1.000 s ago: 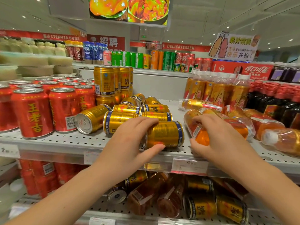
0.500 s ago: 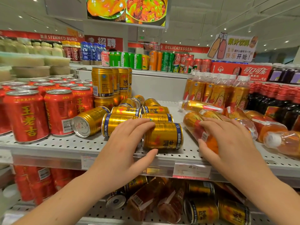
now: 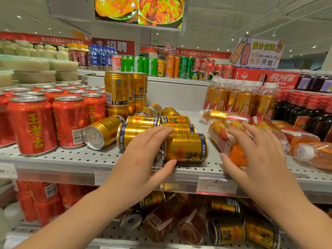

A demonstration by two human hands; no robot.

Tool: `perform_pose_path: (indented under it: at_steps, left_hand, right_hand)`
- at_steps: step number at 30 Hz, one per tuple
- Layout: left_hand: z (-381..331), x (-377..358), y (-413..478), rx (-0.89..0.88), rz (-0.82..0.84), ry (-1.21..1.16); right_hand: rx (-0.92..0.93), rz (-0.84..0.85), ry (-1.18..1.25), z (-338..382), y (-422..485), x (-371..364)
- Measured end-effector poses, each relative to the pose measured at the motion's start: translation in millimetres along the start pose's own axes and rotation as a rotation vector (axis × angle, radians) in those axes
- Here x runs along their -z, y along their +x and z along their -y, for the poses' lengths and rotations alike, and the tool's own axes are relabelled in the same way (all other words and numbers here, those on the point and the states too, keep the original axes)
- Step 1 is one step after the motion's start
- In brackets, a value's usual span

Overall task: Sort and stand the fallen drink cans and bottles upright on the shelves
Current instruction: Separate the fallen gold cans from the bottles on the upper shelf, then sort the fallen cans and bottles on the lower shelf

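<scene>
A gold can (image 3: 186, 148) lies on its side near the front edge of the perforated shelf (image 3: 71, 159). My left hand (image 3: 143, 159) is at the can's left end with fingers spread; the thumb touches its lower edge and the fingertips reach over the cans behind. An orange drink bottle (image 3: 220, 136) lies tilted to the right of the can. My right hand (image 3: 256, 159) is spread over its lower half, fingers apart, thumb beside it. Several more gold cans (image 3: 102, 133) lie fallen behind, and more fallen bottles (image 3: 314, 155) lie at the right.
Upright red cans (image 3: 32, 126) fill the shelf's left, stacked gold cans (image 3: 116, 88) stand behind the pile, and orange bottles (image 3: 242, 101) and dark bottles (image 3: 305, 112) stand at back right. The lower shelf holds tumbled cans and bottles (image 3: 224, 230). A price tag (image 3: 215, 186) hangs on the edge.
My left hand has loosened and slid left off the front gold can, leaving its side uncovered. My right hand's fingers have opened and lifted over the orange bottle.
</scene>
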State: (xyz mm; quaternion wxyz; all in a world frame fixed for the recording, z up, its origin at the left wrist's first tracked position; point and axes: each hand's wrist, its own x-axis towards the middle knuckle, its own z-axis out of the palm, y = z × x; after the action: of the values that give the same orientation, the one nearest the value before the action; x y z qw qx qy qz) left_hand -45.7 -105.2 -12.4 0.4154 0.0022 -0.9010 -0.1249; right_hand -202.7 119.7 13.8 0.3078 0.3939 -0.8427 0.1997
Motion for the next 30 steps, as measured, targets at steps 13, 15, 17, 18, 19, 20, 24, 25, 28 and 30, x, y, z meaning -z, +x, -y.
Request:
perform_pose_path:
  at_steps: [13, 15, 17, 18, 19, 20, 24, 25, 28, 30]
  left_hand:
    - [-21, -11, -65, 0.292, -0.224, 0.127]
    - [-26, -11, -68, 0.283, -0.196, 0.162]
    - [-35, -11, -71, 0.318, -0.163, 0.194]
    - [-42, -12, -73, 0.348, -0.146, 0.198]
    - [-52, -14, -76, 0.385, -0.137, 0.190]
    - [-61, -17, -79, 0.424, -0.133, 0.171]
    - [-98, -38, -101, 0.502, -0.072, 0.058]
    - [-107, -47, -107, 0.512, -0.043, 0.030]
    - [-138, -77, -124, 0.547, 0.025, -0.066]
    - [-156, -97, -131, 0.559, 0.080, -0.121]
  right_hand:
    - [-0.220, -0.045, 0.350, 1, -92, -19]
    - [-0.174, -0.021, 0.336, -6, -98, -19]
    - [-0.174, -0.025, 0.386, -15, -108, -17]
    - [-0.194, -0.036, 0.430, -21, -115, -15]
    - [-0.218, -0.046, 0.470, -29, -124, -13]
    - [-0.247, -0.048, 0.498, -38, -134, -11]
    - [-0.404, 0.081, 0.537, -77, -180, -4]
    - [-0.454, 0.124, 0.538, -88, -193, -3]
    - [-0.567, 0.218, 0.524, -117, -234, -2]
    - [-0.596, 0.273, 0.540, -130, -258, -2]
